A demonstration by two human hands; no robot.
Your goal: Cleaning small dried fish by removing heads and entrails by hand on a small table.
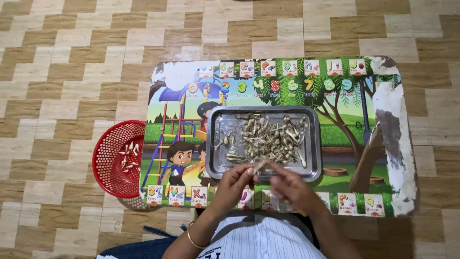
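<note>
So, going left to right: red basket point(119, 165) on the floor catches a few pale bits, steel tray point(314, 144) on the bench point(383, 144) holds the pile. Left hand point(235, 184) and right hand point(287, 187) pinch one small piece point(258, 165), probably a pod, just over the tray's near rim.

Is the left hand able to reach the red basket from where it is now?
Probably yes. The red basket sits on the floor at the left of the small table, on the left hand's own side, with nothing between them. That hand now pinches a small dried piece, though.
</note>
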